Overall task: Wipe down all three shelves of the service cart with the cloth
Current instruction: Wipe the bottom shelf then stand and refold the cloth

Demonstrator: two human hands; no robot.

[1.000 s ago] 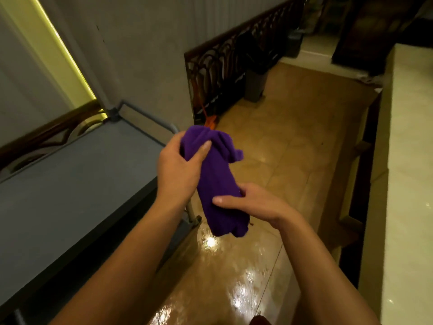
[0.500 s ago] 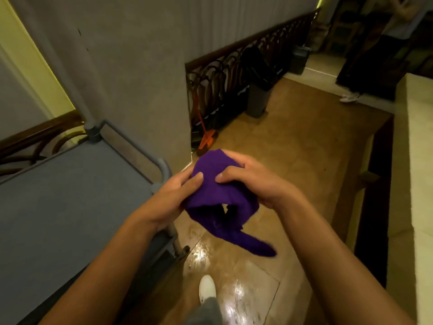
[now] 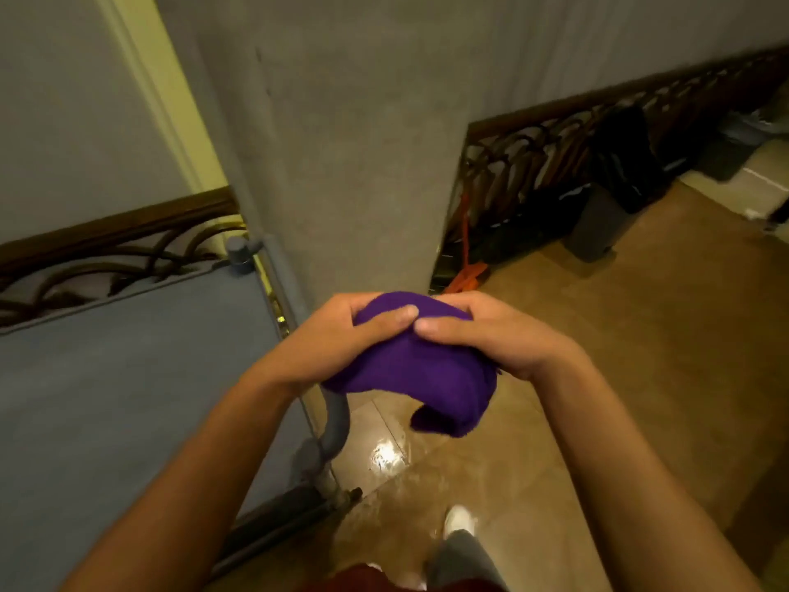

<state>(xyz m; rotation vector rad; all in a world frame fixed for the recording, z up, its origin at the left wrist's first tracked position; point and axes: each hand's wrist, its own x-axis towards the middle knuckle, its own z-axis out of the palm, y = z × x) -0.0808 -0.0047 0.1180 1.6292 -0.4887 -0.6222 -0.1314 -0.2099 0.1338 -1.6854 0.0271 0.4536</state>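
Observation:
A purple cloth (image 3: 420, 373) is bunched in the air between both hands, just right of the service cart. My left hand (image 3: 341, 339) grips its left side with the thumb on top. My right hand (image 3: 491, 335) grips its right side, and a loose end hangs down below. The grey service cart's top shelf (image 3: 106, 386) fills the lower left, with its grey tube handle (image 3: 333, 420) running along the near right end under my left wrist. The cart's lower shelves are hidden beneath the top one.
A grey pillar (image 3: 341, 143) stands right behind the cart's end. A dark ornate railing (image 3: 597, 134) runs along the wall, with an orange tool (image 3: 467, 279) and dark bins (image 3: 597, 224) at its foot. The tiled floor (image 3: 640, 378) is glossy. My white shoe (image 3: 459, 519) shows below.
Both hands have gathered the cloth from a hanging strip into a tight bundle, thumbs now meeting on top. The view has swung left toward the cart and pillar.

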